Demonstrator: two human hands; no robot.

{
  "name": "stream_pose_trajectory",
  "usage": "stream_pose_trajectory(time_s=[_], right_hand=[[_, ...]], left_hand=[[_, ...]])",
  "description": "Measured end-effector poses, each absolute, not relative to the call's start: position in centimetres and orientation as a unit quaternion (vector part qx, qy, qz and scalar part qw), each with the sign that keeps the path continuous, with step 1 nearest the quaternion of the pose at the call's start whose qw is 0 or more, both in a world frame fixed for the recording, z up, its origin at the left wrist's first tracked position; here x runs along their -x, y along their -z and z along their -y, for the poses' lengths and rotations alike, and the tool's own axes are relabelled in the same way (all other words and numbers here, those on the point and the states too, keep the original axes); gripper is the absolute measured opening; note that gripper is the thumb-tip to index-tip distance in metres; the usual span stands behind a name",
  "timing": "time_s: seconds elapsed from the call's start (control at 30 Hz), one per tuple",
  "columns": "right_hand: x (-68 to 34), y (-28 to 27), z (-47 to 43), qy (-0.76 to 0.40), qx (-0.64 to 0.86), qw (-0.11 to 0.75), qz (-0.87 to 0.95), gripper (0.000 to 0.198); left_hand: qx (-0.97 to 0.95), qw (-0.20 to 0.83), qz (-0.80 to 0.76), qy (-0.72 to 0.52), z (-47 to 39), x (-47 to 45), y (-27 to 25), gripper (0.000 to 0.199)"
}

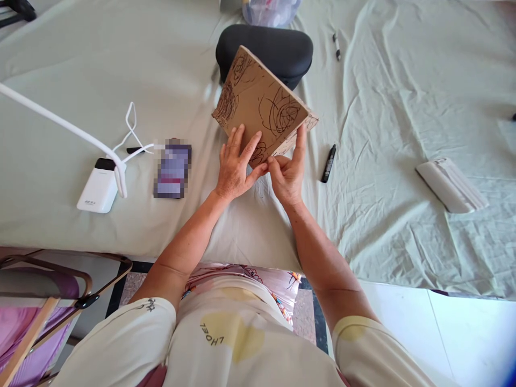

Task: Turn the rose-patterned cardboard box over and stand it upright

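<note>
A brown cardboard box [258, 102] with black scribbled loops on its faces sits at an angle in front of me, its near corner towards my body. My left hand [237, 164] lies on its near-left part, fingers spread flat over the top face. At the near-right edge, my right hand [289, 174] grips the box, its index finger stretched along the side and the other fingers curled. Both thumbs almost meet at the near corner. The underside of the box is hidden. To the right of my right hand lies a capped black marker [329, 163].
Behind the box stands a black hard case [264, 48], partly covered by it. On the left lie a phone [173, 171] and a white power bank [98, 185] with a white cable. A pen [336, 47] and a grey-white case [451, 185] lie on the right of the cloth-covered table [387, 226].
</note>
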State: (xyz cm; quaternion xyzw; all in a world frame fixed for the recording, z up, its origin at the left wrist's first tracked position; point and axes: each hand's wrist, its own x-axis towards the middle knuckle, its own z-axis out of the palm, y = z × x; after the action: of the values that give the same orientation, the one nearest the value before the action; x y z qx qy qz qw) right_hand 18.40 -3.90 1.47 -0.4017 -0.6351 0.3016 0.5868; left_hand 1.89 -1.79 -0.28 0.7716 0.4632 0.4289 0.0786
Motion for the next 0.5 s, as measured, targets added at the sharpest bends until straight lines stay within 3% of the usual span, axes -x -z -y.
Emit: stream_pose_trajectory(time_s=[0.13,0.27,0.4,0.5], right_hand=[[-21.0,-2.0,2.7,-0.119,0.468,0.569,0.665,0.067],[-23.5,-3.3,2.0,0.093,0.474,0.546,0.685,0.071],[-24.5,-3.7,2.1,0.101,0.513,0.462,0.716,0.094],[-24.6,-3.2,2.2,0.072,0.545,0.422,0.721,0.098]], left_hand=[[-0.779,0.06,-0.427,-0.455,1.5,-2.1,1.2,0.082],[-0.776,0.068,-0.419,-0.466,1.4,-2.2,1.8,0.068],[-0.787,0.082,-0.414,-0.451,1.5,-2.1,1.6,0.066],[-0.797,0.077,-0.404,-0.443,1.7,-2.3,1.3,0.062]])
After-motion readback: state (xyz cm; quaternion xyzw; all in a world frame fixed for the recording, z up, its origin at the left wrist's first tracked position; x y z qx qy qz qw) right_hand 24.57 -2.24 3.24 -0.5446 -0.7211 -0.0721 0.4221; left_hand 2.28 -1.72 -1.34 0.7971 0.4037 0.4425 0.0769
